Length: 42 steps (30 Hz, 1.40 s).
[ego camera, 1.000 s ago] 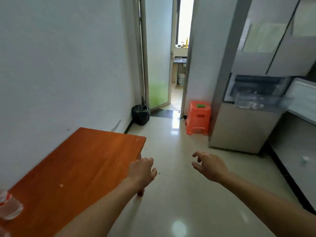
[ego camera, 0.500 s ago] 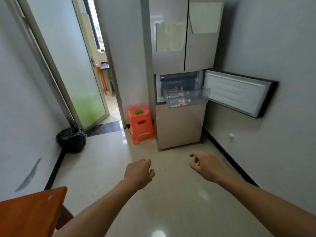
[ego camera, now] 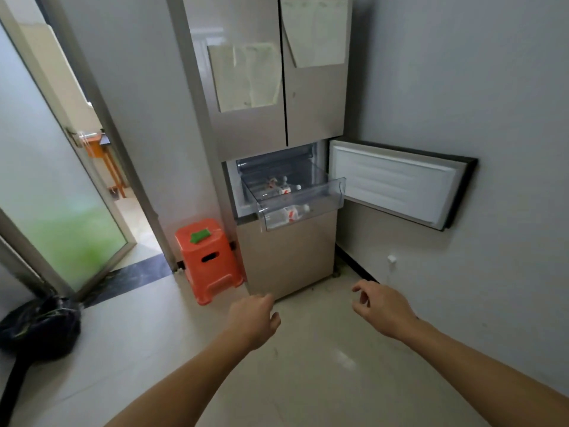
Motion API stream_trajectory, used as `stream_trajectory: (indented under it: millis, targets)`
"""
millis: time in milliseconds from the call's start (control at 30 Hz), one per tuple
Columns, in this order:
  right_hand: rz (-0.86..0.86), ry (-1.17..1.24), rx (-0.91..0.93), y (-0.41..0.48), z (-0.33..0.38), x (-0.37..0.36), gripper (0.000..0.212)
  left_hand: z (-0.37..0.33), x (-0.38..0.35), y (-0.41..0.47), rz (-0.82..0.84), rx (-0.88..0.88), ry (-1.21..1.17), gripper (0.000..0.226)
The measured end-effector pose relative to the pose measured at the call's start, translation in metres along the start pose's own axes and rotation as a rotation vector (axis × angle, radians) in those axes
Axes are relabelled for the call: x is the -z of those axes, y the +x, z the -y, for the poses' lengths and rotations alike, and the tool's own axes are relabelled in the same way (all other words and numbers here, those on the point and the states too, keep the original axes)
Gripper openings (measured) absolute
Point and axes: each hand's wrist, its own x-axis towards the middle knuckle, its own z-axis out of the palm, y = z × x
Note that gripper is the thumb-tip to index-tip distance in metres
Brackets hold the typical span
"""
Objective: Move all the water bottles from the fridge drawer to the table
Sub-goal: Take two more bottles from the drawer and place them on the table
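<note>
Fridge drawer extended; both hands empty.
Fridge [ego camera: 286, 257] stands against the wall, door [ego camera: 394, 183] swung right. Drawer [ego camera: 323, 192] holds bottles [ego camera: 286, 214] lying flat. Left hand [ego camera: 252, 322] and right hand [ego camera: 383, 306] hover apart, fingers loosely curled, gripping nothing.

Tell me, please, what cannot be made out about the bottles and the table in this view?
Head view: how many water bottles lie in the fridge drawer; they overlap behind its glaring clear wall.
Head view: the table is outside the frame.
Head view: any writing on the papers is too small.
</note>
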Motion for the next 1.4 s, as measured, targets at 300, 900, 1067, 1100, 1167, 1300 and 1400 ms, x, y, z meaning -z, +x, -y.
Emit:
stream_trajectory:
  millis: [300, 900, 1067, 1100, 1167, 1300, 1400]
  targets:
    - [0.021, 0.057, 0.05, 0.198, -0.044, -0.003, 0.032, 0.023, -0.012, 0.184, 0.015, 0.05, 0.04, 0.025]
    - [0.06, 0.057, 0.177, 0.522, -0.04, 0.006, 0.028, 0.111, -0.011, 0.467, -0.072, 0.114, -0.071, 0.021]
    - [0.059, 0.047, 0.147, 0.604, -0.026, 0.014, 0.033, 0.146, -0.017, 0.534, -0.053, 0.096, -0.107, 0.023]
    - [0.07, 0.027, 0.136, 0.618, -0.025, 0.014, 0.033, 0.15, -0.021, 0.544, -0.034, 0.098, -0.112, 0.024]
    - [0.1, -0.009, 0.11, 0.643, -0.027, 0.011, 0.035, 0.156, -0.033, 0.559, 0.017, 0.111, -0.13, 0.026]
    - [0.191, -0.06, 0.08, 0.694, -0.035, -0.011, 0.031, 0.16, -0.057, 0.573, 0.09, 0.172, -0.166, 0.032]
    - [0.232, -0.091, 0.113, 0.742, -0.038, -0.03, 0.031, 0.162, -0.07, 0.581, 0.096, 0.25, -0.149, 0.035]
